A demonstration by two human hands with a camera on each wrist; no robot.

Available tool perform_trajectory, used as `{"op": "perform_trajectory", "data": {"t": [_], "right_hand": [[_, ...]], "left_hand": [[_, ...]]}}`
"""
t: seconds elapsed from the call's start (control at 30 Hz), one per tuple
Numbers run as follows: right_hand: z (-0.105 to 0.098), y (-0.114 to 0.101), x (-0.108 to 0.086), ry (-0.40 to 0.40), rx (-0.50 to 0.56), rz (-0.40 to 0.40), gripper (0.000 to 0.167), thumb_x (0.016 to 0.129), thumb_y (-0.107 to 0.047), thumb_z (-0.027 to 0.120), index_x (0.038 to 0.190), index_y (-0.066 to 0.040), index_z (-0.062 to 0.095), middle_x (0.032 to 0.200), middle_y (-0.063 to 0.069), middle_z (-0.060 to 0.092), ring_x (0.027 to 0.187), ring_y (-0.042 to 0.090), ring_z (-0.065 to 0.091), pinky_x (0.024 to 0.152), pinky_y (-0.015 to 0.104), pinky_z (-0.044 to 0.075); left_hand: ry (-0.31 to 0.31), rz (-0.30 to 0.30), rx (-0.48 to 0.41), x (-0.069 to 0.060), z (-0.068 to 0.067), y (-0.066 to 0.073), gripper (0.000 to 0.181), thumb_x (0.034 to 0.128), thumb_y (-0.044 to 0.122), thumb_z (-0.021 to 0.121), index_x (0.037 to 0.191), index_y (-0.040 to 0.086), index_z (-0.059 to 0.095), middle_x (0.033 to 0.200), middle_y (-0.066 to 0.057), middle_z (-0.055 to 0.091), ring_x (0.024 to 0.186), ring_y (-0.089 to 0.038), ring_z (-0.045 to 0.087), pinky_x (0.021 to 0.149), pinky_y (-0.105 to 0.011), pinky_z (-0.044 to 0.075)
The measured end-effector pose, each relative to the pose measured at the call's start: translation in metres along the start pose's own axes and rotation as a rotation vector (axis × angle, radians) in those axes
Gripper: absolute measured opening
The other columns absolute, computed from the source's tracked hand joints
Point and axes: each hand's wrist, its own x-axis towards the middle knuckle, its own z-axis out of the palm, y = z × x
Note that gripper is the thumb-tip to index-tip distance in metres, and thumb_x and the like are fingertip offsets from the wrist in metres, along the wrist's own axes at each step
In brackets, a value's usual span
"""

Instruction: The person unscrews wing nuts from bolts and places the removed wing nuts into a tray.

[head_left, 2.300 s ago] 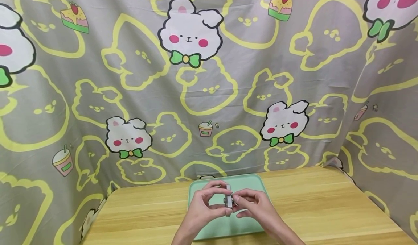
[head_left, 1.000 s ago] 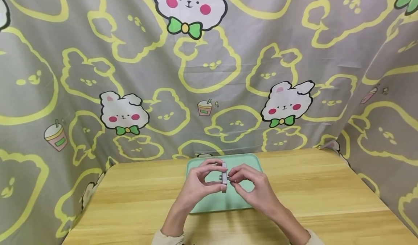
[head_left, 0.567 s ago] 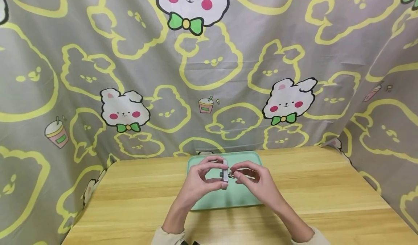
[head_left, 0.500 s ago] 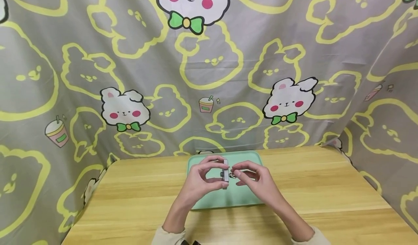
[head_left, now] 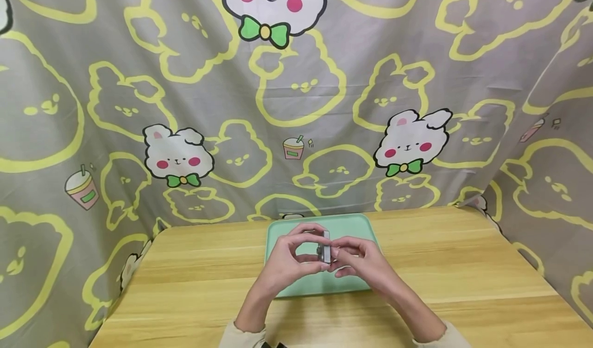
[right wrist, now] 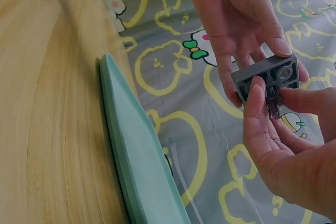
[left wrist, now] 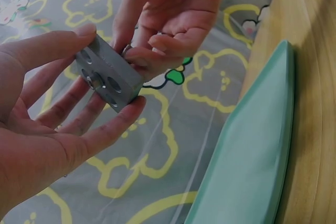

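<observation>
A small grey metal block (head_left: 326, 247) is held upright above the green tray. My left hand (head_left: 284, 263) grips it by its ends between thumb and fingers. Several round holes and a bolt-like round part show on the block's face (left wrist: 110, 72) in the left wrist view. On the other face, my right hand (right wrist: 299, 156) pinches a small metal fitting (right wrist: 274, 103) at the middle of the block, with fingertips touching the block's recessed side. From the head, the right hand (head_left: 366, 263) hides that fitting.
The green tray (head_left: 306, 288) lies on the wooden table (head_left: 208, 271) beneath both hands. A grey patterned curtain (head_left: 315, 106) hangs behind the table and along both sides.
The block has shifted slightly to the right and turned a little. My right fingers have come closer against it, covering the fitting that stuck out before. The camera view has tipped downward since the earliest frame.
</observation>
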Motion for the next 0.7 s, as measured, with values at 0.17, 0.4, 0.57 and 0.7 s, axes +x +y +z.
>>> {"op": "perform_trajectory", "data": {"t": [0.17,0.4,0.57,0.7], "right_hand": [[0.0007,0.0003,-0.0006,0.037,-0.003,-0.001,0.037,0.099,-0.015,0.070,0.126,0.009,0.062,0.105,0.015,0.072,0.094,0.025,0.073,0.082,0.039,0.065],[0.0013,0.0018,0.0020,0.066,-0.099,-0.113,0.026,0.096,-0.008,0.072,0.114,0.009,0.064,0.104,0.018,0.070,0.090,0.028,0.075,0.076,0.042,0.066],[0.0039,0.0034,0.0012,0.092,-0.212,-0.244,0.014,0.095,-0.005,0.074,0.106,0.001,0.069,0.104,0.015,0.071,0.087,0.026,0.075,0.076,0.040,0.066],[0.0065,0.0048,-0.0007,0.115,-0.286,-0.351,0.011,0.093,-0.004,0.075,0.103,-0.007,0.072,0.102,0.010,0.072,0.089,0.023,0.073,0.078,0.036,0.066]], "left_hand": [[0.000,-0.007,-0.003,-0.0004,0.0000,-0.0026,0.036,0.0822,-0.007,0.082,0.117,-0.005,0.072,0.136,-0.015,0.053,0.128,-0.031,0.051,0.091,-0.048,0.062],[0.011,0.012,-0.010,0.0011,-0.0010,-0.0025,0.036,0.0826,-0.008,0.081,0.117,-0.009,0.071,0.135,-0.022,0.053,0.124,-0.028,0.053,0.089,-0.048,0.063],[0.028,0.010,-0.038,0.0005,-0.0025,-0.0021,0.036,0.0820,-0.009,0.081,0.117,-0.008,0.072,0.135,-0.022,0.052,0.122,-0.028,0.056,0.090,-0.048,0.062],[0.038,-0.005,-0.061,-0.0002,-0.0035,-0.0016,0.037,0.0821,-0.009,0.081,0.117,-0.009,0.071,0.135,-0.022,0.053,0.122,-0.029,0.056,0.091,-0.049,0.062]]}}
